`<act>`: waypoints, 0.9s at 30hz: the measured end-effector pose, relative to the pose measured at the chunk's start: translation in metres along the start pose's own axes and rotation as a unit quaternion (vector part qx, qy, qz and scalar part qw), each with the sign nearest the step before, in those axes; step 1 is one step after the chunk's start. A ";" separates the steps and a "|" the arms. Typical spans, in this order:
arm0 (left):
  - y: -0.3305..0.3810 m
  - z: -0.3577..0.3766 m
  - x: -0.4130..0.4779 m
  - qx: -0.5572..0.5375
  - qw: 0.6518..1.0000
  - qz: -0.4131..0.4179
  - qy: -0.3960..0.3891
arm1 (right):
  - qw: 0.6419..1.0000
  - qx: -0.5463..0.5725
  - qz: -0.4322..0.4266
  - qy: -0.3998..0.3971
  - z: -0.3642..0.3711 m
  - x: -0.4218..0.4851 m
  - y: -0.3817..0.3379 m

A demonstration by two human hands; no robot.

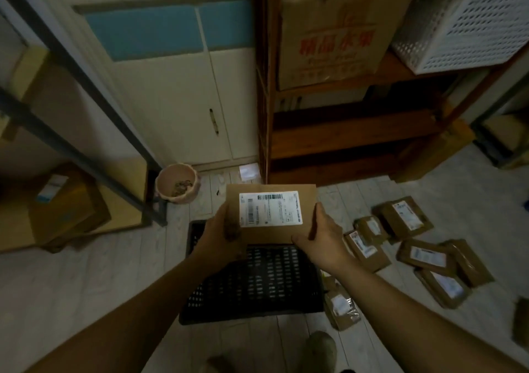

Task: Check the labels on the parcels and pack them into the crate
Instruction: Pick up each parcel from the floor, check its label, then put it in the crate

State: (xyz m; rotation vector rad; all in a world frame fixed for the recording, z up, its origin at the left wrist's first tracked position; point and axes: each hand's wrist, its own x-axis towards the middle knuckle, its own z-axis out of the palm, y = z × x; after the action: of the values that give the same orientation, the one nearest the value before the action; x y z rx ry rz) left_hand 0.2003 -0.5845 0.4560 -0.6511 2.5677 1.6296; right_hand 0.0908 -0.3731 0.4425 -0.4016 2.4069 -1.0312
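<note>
A brown cardboard parcel [306, 198] with a white barcode label [270, 208] facing me is held up above the floor. My left hand [219, 238] grips its left edge and my right hand [323, 236] grips its right edge, thumbs on top. Directly below lies a black perforated plastic crate [257, 284] on the floor; I see no parcel in the part of it that shows. Several more labelled brown parcels [406, 216] lie scattered on the floor to the right of the crate, one [340, 306] right beside its near right corner.
A pink pot [177, 182] stands on the floor at the back left by a grey metal shelf leg [154, 209]. A wooden shelf unit [355, 132] holds a large carton and a white basket [469, 26]. Cardboard boxes [63, 206] sit at left. My shoe [319, 349] is near the crate.
</note>
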 end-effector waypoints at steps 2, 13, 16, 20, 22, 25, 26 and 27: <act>-0.053 0.030 0.025 0.034 0.998 -0.033 -0.041 | 0.998 -0.045 0.028 -0.036 0.033 0.035 0.044; -0.382 0.208 0.161 0.198 0.966 -0.144 -0.078 | 0.979 -0.110 0.093 -0.143 0.252 0.197 0.306; -0.429 0.230 0.186 0.250 0.960 -0.103 -0.071 | 0.978 -0.106 0.110 -0.144 0.284 0.228 0.343; -0.467 0.245 0.207 0.333 0.939 -0.064 -0.061 | 0.979 -0.114 0.110 -0.129 0.312 0.263 0.372; -0.478 0.249 0.213 0.383 0.921 -0.038 -0.060 | 0.978 -0.119 0.112 -0.133 0.323 0.272 0.383; -0.493 0.255 0.219 0.491 0.862 0.018 -0.121 | 0.979 -0.108 0.115 -0.128 0.340 0.275 0.395; -0.498 0.257 0.220 0.519 0.844 0.023 -0.136 | 0.979 -0.113 0.117 -0.125 0.346 0.275 0.399; -0.504 0.257 0.219 0.539 0.828 0.023 -0.150 | 0.976 -0.132 0.119 -0.127 0.351 0.275 0.404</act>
State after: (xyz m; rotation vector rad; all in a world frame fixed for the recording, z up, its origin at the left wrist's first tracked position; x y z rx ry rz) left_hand 0.1334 -0.6157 -0.1458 -0.1853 2.6546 0.0569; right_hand 0.0202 -0.4324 -0.1520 -0.3038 2.2927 -0.5229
